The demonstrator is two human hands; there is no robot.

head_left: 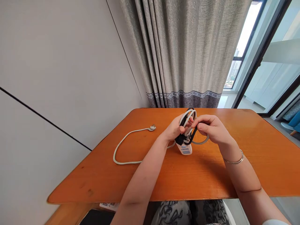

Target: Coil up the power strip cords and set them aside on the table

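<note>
Orange table (257, 162), hands at its centre. White cord (122, 147) trails toward 9 o'clock, its plug (152, 127) lying flat; it looks limp and light. Left hand (173, 128) closes its fingers around the coiled loops (188, 120); right hand (212, 128) pinches a black strap (193, 135) at 3 o'clock. Power strip body (185, 149), rigid and probably the heaviest part, hangs at 6 o'clock: likely the firmest grip.

Both forearms bare, no sleeves in view. Thin silver bangle (234, 161) on right wrist. Left hand (173, 128) and right hand (214, 128) ungloved. Black-and-white patterned garment (178, 212) over lap.
</note>
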